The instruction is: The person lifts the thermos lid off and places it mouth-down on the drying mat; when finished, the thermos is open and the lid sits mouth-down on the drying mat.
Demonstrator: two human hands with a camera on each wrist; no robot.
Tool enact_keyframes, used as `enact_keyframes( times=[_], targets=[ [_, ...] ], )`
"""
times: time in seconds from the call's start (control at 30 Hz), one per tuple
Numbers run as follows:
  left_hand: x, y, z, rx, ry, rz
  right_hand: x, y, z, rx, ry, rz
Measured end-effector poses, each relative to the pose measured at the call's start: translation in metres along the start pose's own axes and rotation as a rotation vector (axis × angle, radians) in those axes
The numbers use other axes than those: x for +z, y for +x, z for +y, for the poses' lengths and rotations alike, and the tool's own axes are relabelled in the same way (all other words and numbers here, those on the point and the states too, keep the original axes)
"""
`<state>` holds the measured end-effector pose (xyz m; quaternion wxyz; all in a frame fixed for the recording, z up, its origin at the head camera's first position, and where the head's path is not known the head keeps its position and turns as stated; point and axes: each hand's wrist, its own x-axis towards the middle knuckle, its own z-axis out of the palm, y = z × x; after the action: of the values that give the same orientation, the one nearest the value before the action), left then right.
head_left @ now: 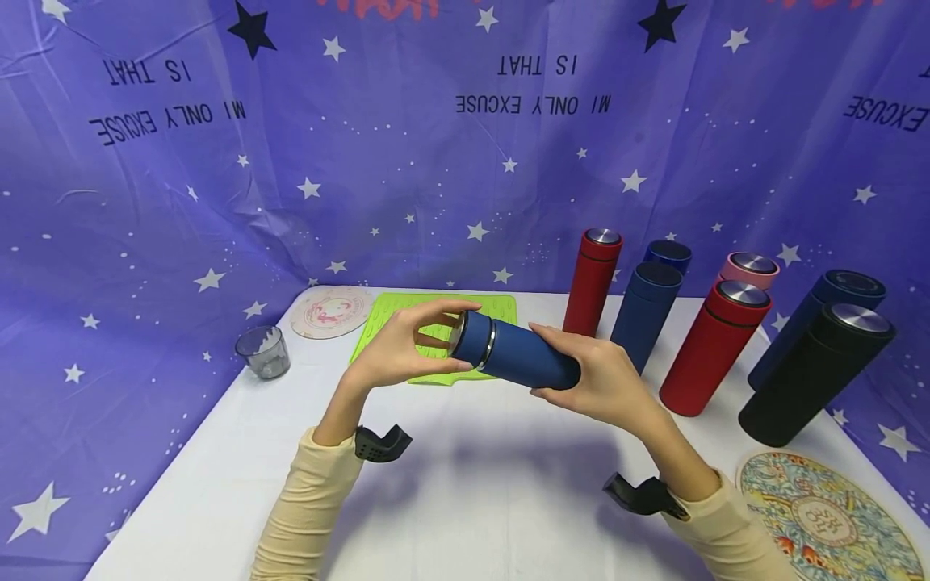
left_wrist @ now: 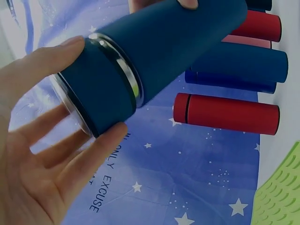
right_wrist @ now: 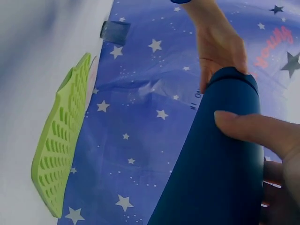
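Note:
A dark blue thermos point(head_left: 529, 355) is held tilted above the table, its lid end to the left and slightly higher. My left hand point(head_left: 388, 347) grips the blue lid point(head_left: 474, 337) with thumb and fingers around its sides. The left wrist view shows a shiny metal ring point(left_wrist: 125, 70) between lid and body. My right hand point(head_left: 613, 379) holds the thermos near its base, the thumb lying along the body in the right wrist view. Whether the lid is loose cannot be told.
Right of my hands stand several thermoses, including a red one point(head_left: 592, 282), another red one point(head_left: 715, 347) and a black one point(head_left: 814, 379). A green mat point(head_left: 436, 303) lies behind the held thermos. At left are a clear glass point(head_left: 264, 353) and a round mat point(head_left: 330, 312); a patterned mat point(head_left: 828, 516) lies front right.

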<state>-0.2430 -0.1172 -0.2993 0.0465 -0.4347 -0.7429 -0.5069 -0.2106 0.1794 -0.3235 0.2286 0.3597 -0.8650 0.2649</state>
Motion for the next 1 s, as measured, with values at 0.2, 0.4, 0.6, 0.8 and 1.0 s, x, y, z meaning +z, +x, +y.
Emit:
enact_keyframes(
  times=[0.2, 0.4, 0.6, 0.8, 1.0],
  targets=[
    [0.003, 0.001, 0.029, -0.172, 0.011, 0.080, 0.006, 0.002, -0.002, -0.018, -0.146, 0.051],
    [0.000, 0.000, 0.030, -0.220, 0.047, 0.172, 0.009, 0.002, 0.000, -0.028, -0.229, 0.107],
    [-0.006, -0.001, 0.029, -0.201, 0.038, 0.202, 0.012, 0.003, 0.005, 0.008, -0.175, 0.105],
    [-0.014, -0.003, 0.025, -0.203, 0.058, 0.231, 0.020, 0.005, 0.011, 0.071, -0.010, 0.099],
    [-0.032, -0.011, -0.002, -0.209, 0.063, 0.275, 0.033, 0.006, 0.018, 0.149, 0.141, 0.108]
  ],
)
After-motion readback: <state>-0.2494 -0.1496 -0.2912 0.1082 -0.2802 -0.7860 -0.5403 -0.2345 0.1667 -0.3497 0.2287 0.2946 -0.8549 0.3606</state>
